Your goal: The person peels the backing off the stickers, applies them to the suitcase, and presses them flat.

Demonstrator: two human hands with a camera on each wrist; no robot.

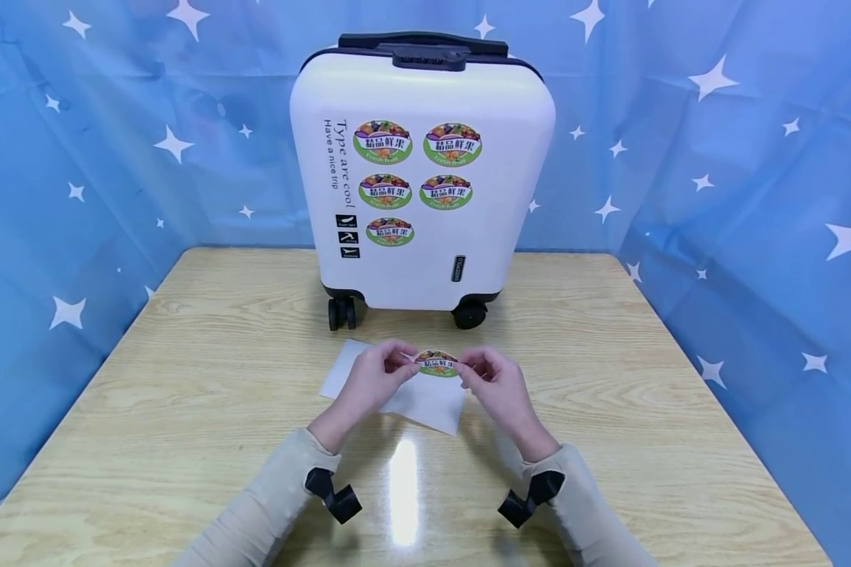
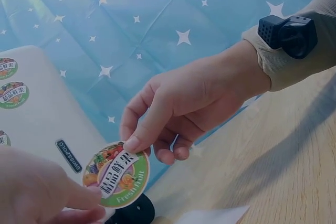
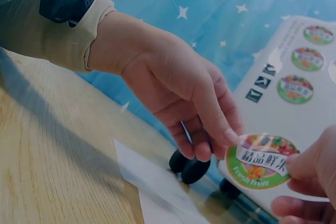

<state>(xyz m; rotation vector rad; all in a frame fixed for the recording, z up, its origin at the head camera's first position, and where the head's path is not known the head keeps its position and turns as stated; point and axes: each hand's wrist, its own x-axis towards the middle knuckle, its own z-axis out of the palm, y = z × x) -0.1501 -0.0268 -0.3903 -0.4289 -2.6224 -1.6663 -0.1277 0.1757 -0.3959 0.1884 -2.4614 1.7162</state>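
Observation:
A round fruit sticker (image 1: 436, 364) with a green "Fresh fruit" border is held up over a white paper sheet (image 1: 425, 400). My left hand (image 1: 376, 378) pinches its left edge between thumb and finger. At the opposite edge, my right hand (image 1: 498, 387) pinches it the same way. The left wrist view shows the sticker (image 2: 118, 174) face on, with the right hand (image 2: 178, 103) beyond it. Behind stands a white suitcase (image 1: 425, 102) bearing several like stickers, two in each upper row and a single sticker (image 1: 390, 231) in the lowest row.
The suitcase stands upright on black wheels (image 1: 470, 315) on the wooden table (image 1: 220, 354). A blue star-patterned curtain (image 1: 681, 142) hangs behind and along both sides. A dark camera mount (image 1: 333, 494) is strapped to the left sleeve, another mount (image 1: 532, 498) to the right.

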